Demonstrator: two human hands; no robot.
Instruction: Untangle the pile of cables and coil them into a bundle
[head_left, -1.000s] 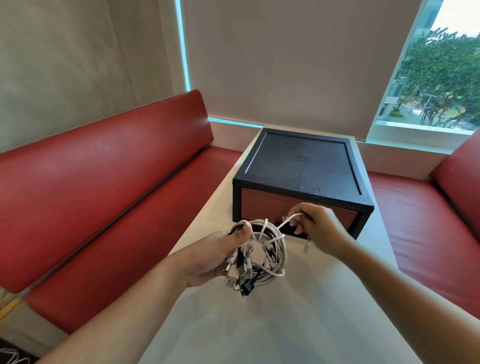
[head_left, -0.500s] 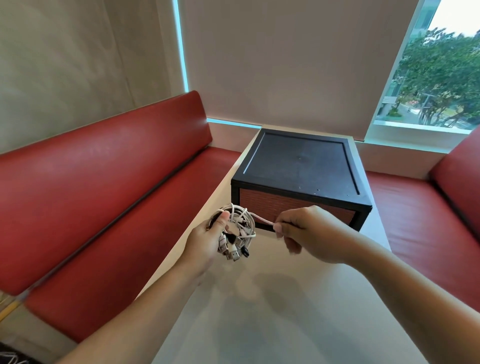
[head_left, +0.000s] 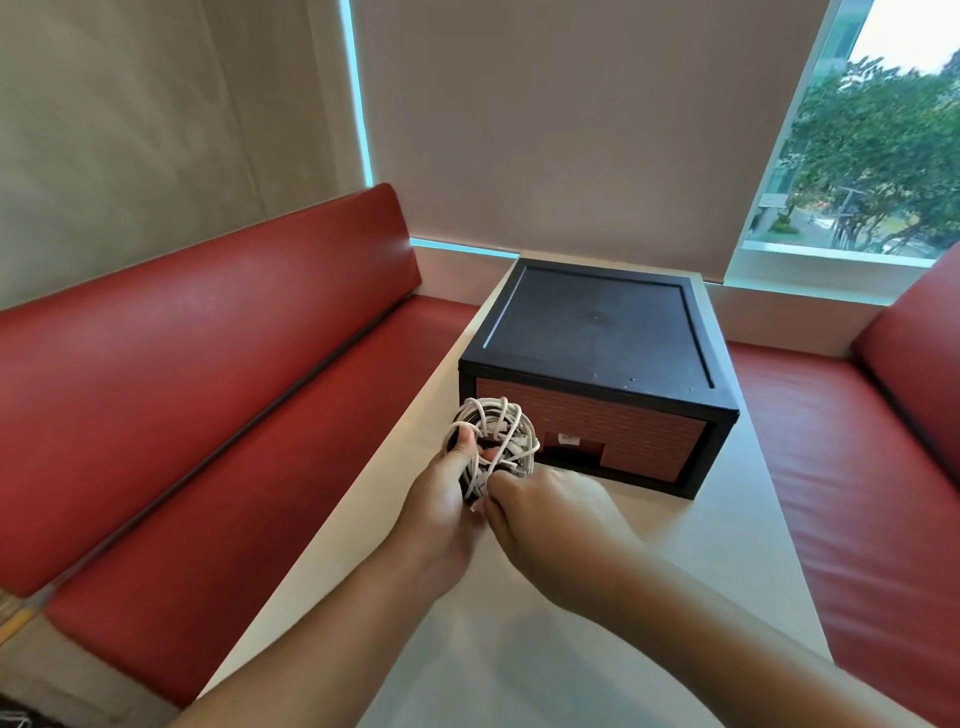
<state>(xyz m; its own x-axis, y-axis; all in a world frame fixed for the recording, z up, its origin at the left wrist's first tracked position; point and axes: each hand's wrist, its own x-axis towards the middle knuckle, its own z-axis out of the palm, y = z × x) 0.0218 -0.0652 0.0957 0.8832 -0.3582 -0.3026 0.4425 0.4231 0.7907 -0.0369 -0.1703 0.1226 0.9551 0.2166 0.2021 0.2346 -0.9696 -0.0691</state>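
A coiled bundle of white and dark cables (head_left: 493, 434) is held above the white table (head_left: 675, 571), just in front of the black box. My left hand (head_left: 444, 499) grips the bundle from the left, thumb pressed across its front. My right hand (head_left: 545, 514) sits against the bundle's lower right, fingers curled and pinching a white cable end close to the coil. The lower part of the bundle is hidden between the two hands.
A black box (head_left: 597, 332) with a red brick-pattern front stands on the table directly behind the bundle. Red benches run along the left (head_left: 182, 389) and right (head_left: 857, 441) of the table. A window with a blind lies beyond.
My right hand has moved left and in against the bundle, taking up the stretched white cable. The loose plugs that hung below are now tucked into the coil. Both hands have shifted slightly forward.
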